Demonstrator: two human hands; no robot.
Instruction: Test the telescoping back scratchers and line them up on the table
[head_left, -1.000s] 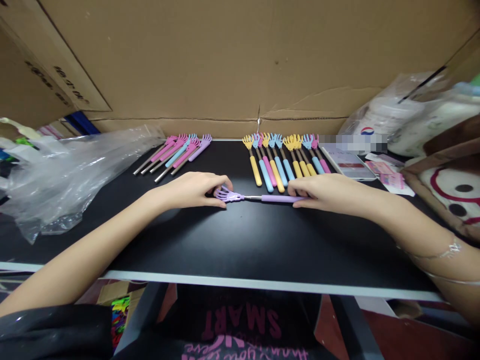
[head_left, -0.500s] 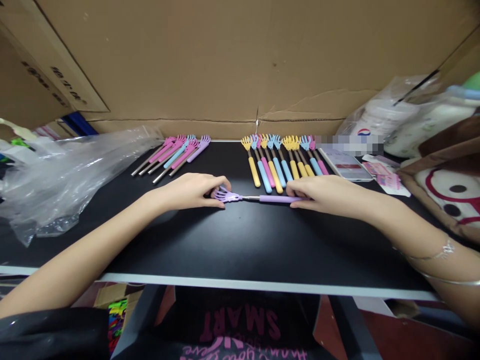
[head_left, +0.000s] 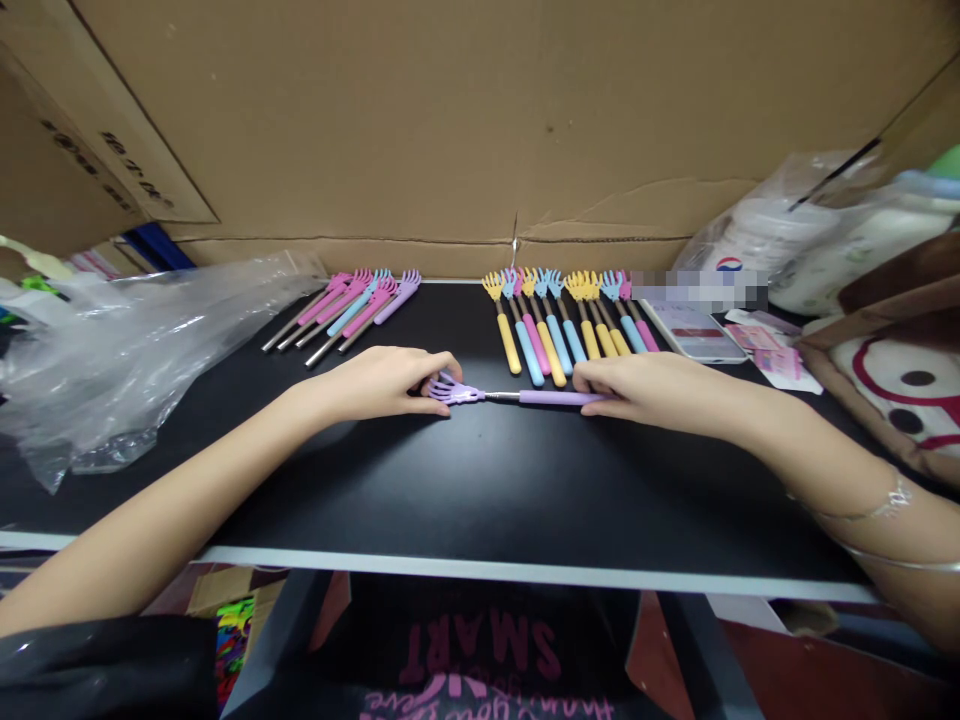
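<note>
A purple back scratcher [head_left: 559, 398] with a metal rod lies crosswise between my two hands, over the black table. My left hand [head_left: 390, 385] is closed on its claw-shaped head, thumb below and fingers above. On the other end, my right hand [head_left: 637, 390] pinches the purple grip; the tip of the grip is hidden in the fingers. Just beyond my right hand lies a row of back scratchers [head_left: 553, 335] with yellow, blue and pink grips. Beyond my left hand are several back scratchers [head_left: 352, 310] with bare metal rods and loose pink, blue and purple pieces.
Clear plastic bags [head_left: 150, 350] cover the table's left side. To the right lie a phone [head_left: 697, 330], pink cards [head_left: 772, 355] and a brown plush bag [head_left: 892, 370]. A cardboard wall [head_left: 450, 130] rises behind. The table's pale front edge [head_left: 480, 567] runs across below.
</note>
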